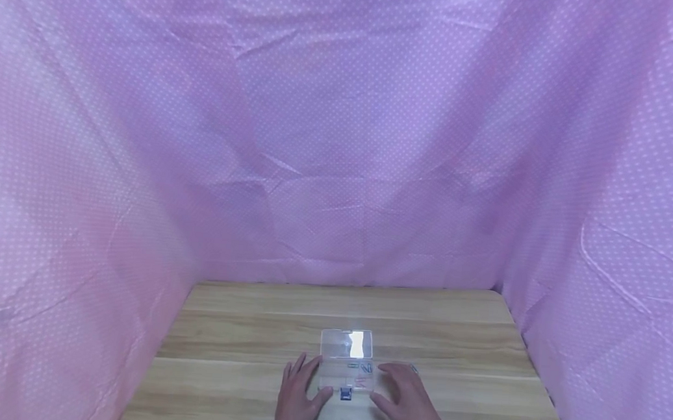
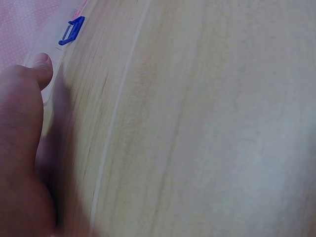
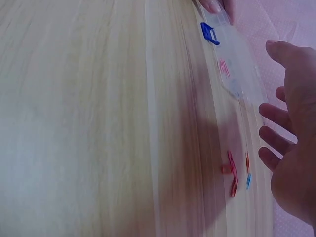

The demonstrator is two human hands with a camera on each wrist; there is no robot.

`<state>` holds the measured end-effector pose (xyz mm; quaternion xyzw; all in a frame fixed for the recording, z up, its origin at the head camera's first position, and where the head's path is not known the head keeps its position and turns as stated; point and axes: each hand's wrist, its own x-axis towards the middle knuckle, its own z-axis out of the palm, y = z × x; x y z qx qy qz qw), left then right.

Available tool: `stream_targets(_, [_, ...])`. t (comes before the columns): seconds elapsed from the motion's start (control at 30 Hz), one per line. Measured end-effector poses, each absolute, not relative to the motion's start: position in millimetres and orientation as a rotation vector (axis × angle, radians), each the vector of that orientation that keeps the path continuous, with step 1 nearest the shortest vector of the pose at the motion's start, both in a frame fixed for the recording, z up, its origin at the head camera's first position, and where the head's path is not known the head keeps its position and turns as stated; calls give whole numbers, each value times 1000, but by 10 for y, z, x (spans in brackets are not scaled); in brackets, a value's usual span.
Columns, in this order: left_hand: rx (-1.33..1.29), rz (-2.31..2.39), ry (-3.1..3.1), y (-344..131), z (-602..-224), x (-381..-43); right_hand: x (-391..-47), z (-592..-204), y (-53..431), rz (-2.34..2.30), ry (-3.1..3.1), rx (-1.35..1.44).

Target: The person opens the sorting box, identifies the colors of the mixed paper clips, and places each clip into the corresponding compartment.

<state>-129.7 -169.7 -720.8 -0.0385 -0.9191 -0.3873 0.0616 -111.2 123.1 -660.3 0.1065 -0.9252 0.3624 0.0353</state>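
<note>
A clear plastic box [image 1: 333, 374] lies on the table with its lid [image 1: 337, 344] tipped back and a blue latch [image 1: 346, 394] at its front. Pink clips [image 1: 361, 381], a blue clip [image 1: 366, 368] and a green clip [image 1: 353, 365] show in its right part. At the box's left end, my left hand [image 1: 298, 399] holds it, thumb at the front edge and index finger toward the back. My right hand [image 1: 408, 400] hovers beside the right end, its fingers loosely spread and holding nothing; the right wrist view shows a gap between this hand [image 3: 301, 113] and the box.
Beneath my right hand, a red clip [image 3: 233, 175], an orange clip [image 3: 247, 162] and a blue clip [image 3: 248, 180] lie on the wooden table [image 1: 235, 313]. Pink dotted cloth [image 1: 335, 223] hangs around the table's back and sides.
</note>
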Motion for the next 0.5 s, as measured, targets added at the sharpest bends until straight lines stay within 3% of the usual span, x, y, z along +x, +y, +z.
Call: stream_targets(0.5, [-131,-1187,-2765,-1703,-7208,-1297,-982,-6768,1661,998,-2706,282])
